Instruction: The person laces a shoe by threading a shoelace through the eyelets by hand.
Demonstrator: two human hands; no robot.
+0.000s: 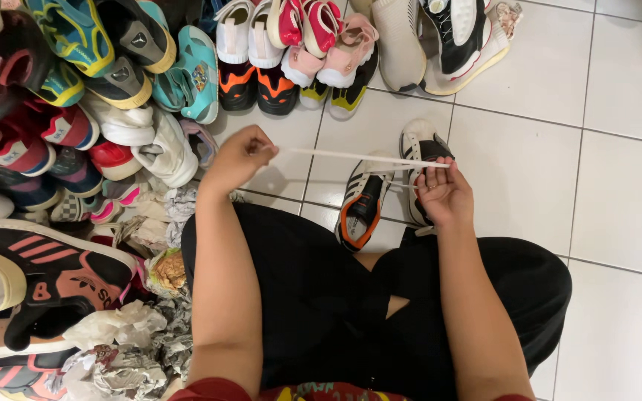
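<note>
While we sit on the tiled floor (618,208) with our legs folded, we stretch a white shoelace (351,157) taut between our two hands. Our left hand (238,157) is curled into a loose fist, its fingers (255,141) pinched shut on one end of the lace. Our right hand (443,191) lies palm up, its fingers (431,172) bent around the other end, just above a sneaker.

That black-and-white sneaker (362,204) with an orange lining lies on the floor between our hands and knees, opening upward. Its mate (421,148) sits just beside it, partly hidden behind our right hand.

Along the top runs a row of small shoes (291,44) in pink, white, orange and black. To the left, a pile of shoes (76,89) in many colours is heaped, with a large black-and-pink sneaker (46,275) nearest us. Crumpled paper (128,341) lies against our left leg.
</note>
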